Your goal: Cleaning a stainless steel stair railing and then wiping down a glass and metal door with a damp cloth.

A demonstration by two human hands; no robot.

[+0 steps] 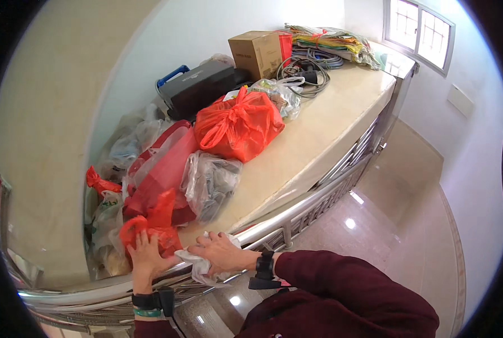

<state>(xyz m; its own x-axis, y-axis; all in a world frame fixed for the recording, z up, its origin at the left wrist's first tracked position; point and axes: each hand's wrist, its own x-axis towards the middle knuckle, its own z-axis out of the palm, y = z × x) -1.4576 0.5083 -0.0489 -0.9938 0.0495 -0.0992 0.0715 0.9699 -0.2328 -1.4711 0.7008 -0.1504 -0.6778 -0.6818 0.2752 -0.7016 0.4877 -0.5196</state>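
Note:
My left hand (pixel 145 258) presses against a crumpled red plastic bag (pixel 160 217) at the near left end of the ledge. Its fingers are spread, not wrapped around the bag. Close beside it, my right hand (pixel 222 252) has its fingers bent over a white cloth (pixel 198 266) at the ledge's near edge, by the metal railing. Part of the cloth hangs down below the palm. Just beyond my hands lie a clear plastic bag (pixel 211 183) and a dark red sheet-like bundle (pixel 158 163).
A knotted red bag (pixel 240 127), a black case (pixel 201 87), a cardboard box (pixel 256 54), coiled cables (pixel 313 73) and folded woven sacks (pixel 333 44) stand farther along the ledge (pixel 313 129). A steel railing (pixel 268 231) borders it. Tiled floor (pixel 398 214) lies below at right.

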